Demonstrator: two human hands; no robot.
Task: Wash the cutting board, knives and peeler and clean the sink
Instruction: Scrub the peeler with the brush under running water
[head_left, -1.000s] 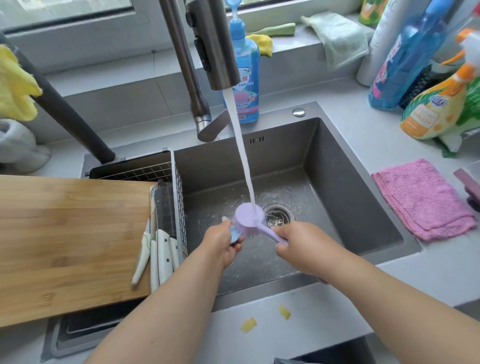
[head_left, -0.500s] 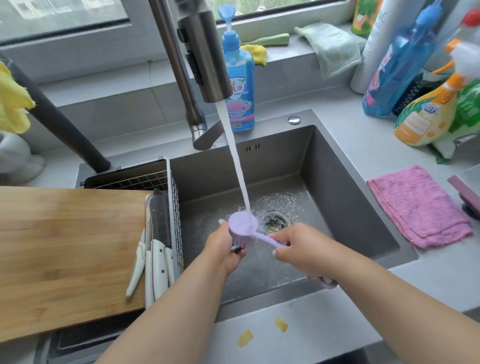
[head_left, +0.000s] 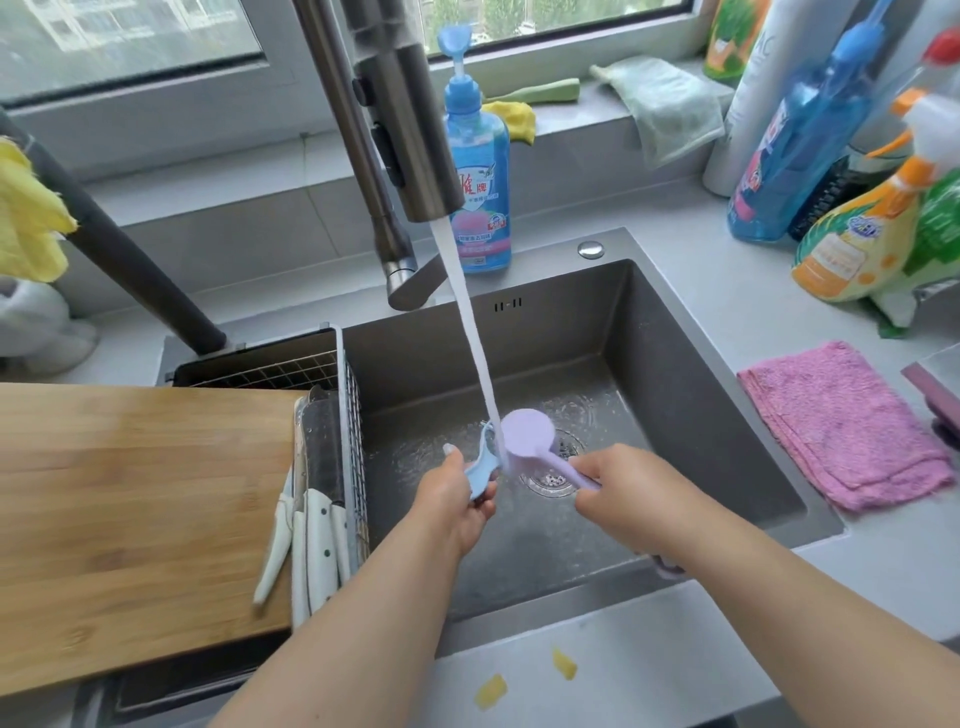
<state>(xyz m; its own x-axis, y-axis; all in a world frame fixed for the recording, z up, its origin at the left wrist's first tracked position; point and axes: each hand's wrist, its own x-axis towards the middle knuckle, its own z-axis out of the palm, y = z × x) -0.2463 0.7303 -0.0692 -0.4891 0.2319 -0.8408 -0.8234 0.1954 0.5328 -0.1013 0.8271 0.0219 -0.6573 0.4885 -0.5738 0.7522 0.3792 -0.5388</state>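
Note:
Over the steel sink (head_left: 675, 395), my left hand (head_left: 457, 501) grips a light blue peeler (head_left: 480, 470) under the running water from the faucet (head_left: 410, 130). My right hand (head_left: 623, 493) holds the handle of a lilac dish brush (head_left: 527, 434), whose round head sits beside the peeler, above the drain (head_left: 553, 475). A wooden cutting board (head_left: 130, 519) lies across the left side of the sink. White-handled knives (head_left: 311, 545) rest in a wire rack (head_left: 353, 415) at the board's right edge.
A blue dish-soap pump bottle (head_left: 480, 176) stands behind the sink. A pink cloth (head_left: 841, 421) lies on the counter to the right, with spray and cleaner bottles (head_left: 852, 239) behind it. Two yellow scraps (head_left: 563, 664) lie on the front counter. Cloths lie on the windowsill.
The brush head has shifted right, off the peeler, so the blue peeler now shows in my left hand. Both hands stay under the water stream.

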